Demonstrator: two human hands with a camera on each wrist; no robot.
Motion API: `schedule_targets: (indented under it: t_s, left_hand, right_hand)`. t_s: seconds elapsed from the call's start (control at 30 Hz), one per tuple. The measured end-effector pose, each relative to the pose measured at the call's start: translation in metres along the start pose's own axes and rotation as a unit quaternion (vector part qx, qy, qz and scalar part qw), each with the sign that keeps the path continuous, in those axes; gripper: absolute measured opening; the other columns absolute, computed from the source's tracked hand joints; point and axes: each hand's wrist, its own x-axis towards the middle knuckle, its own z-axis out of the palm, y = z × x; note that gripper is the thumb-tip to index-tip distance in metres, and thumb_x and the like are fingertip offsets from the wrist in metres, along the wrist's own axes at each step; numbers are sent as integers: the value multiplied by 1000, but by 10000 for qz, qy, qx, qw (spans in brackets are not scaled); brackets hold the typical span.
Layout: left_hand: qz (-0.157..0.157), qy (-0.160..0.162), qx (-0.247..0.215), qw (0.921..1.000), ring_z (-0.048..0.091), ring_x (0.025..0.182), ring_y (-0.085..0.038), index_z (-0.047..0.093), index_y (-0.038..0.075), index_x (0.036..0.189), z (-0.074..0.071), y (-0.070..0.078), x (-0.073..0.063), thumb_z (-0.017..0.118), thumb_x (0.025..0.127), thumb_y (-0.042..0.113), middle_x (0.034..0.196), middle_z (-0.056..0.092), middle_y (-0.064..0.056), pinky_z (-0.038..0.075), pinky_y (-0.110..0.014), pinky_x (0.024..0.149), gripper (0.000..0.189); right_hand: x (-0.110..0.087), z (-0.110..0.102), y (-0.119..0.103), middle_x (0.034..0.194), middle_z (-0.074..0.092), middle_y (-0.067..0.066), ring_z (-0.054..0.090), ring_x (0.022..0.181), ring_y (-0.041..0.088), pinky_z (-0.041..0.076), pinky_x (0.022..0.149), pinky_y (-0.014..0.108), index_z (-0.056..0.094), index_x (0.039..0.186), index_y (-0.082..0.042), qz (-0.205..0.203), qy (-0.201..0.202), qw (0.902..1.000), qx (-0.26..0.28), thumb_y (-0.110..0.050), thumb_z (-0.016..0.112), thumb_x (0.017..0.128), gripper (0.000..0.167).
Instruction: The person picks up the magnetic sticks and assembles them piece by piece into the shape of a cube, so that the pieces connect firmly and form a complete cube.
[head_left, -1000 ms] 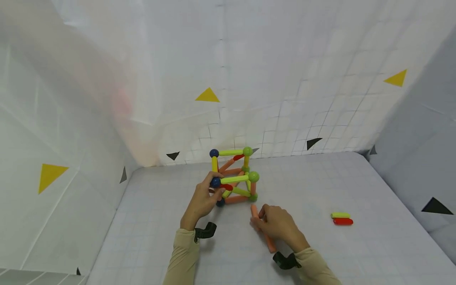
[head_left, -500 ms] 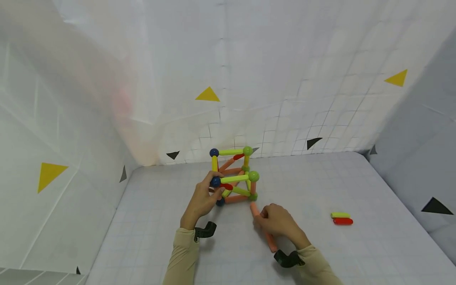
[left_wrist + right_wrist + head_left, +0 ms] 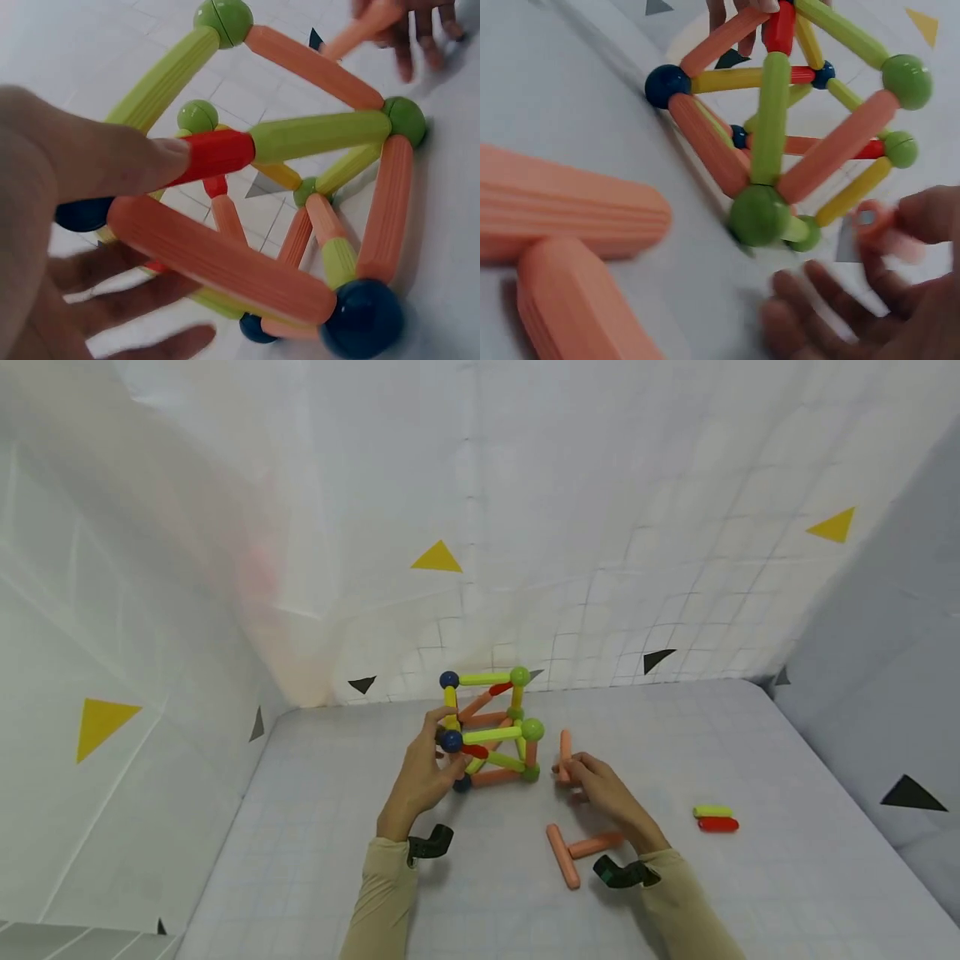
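A box-shaped frame of magnetic rods and balls (image 3: 491, 737) stands mid-table, with lime, orange, yellow and red rods joined by green and dark blue balls. My left hand (image 3: 416, 781) holds its near left side. In the left wrist view the thumb presses a red rod section (image 3: 221, 154), with the other fingers behind the frame. Just right of the frame, my right hand (image 3: 606, 787) pinches an orange magnetic rod (image 3: 566, 747), held upright. The right wrist view shows that rod's round end (image 3: 868, 217) facing the camera, near a green ball (image 3: 757, 215).
Two loose orange rods (image 3: 563, 857) lie in a T shape on the white table, below my right hand. Farther right, a lime rod (image 3: 712, 812) lies beside a red rod (image 3: 718, 826). A white gridded sheet (image 3: 600, 568) rises behind the table.
My right hand has picked up one orange rod and moved it up and right, beside the frame. Two other orange rods now show below it. My left hand stays at the frame.
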Motion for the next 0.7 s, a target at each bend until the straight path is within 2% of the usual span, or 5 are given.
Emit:
schedule_targets:
  t_s: [0.1,0.27,0.37,0.5,0.7]
  left_hand:
    - [-682,-141,316,9971,64,98,-28,29,14,154,-2,-3,-2,86,90,19,113,65,-14,56,-49,88,86]
    - [-1727,-1022,1158,9728,65,86,-27,37,5,146,3,-13,-6,88,88,31,115,69,-19,56,-42,72,82]
    - [-1830,-1268,1456,9640,70,96,-30,50,6,133,8,-19,-6,86,90,30,125,72,-20,58,-46,79,61]
    - [-1760,-1151,1327,9686,70,92,-29,58,9,117,12,-23,-4,84,92,19,120,74,-16,57,-45,76,38]
    - [-1470,-243,1004,9837,63,72,-21,55,5,122,19,-31,-3,80,91,8,89,71,-12,49,-33,62,40]
  right_hand:
    - [15,8,7,156,52,25,56,140,40,54,107,47,52,122,2,-420,-37,9953,875,-39,39,117,43]
    - [23,22,8,141,56,22,59,134,30,47,115,47,49,122,2,-734,-89,9924,984,-34,38,117,38]
    - [23,27,5,125,56,16,59,122,21,48,109,42,49,125,2,-703,2,9951,698,-30,38,118,34]
    - [21,30,1,119,58,15,58,117,22,49,98,38,50,124,2,-633,114,9968,479,-30,40,117,34]
    - [14,31,-5,117,60,13,58,112,25,53,89,35,53,125,-1,-397,54,9990,180,-36,42,116,38]
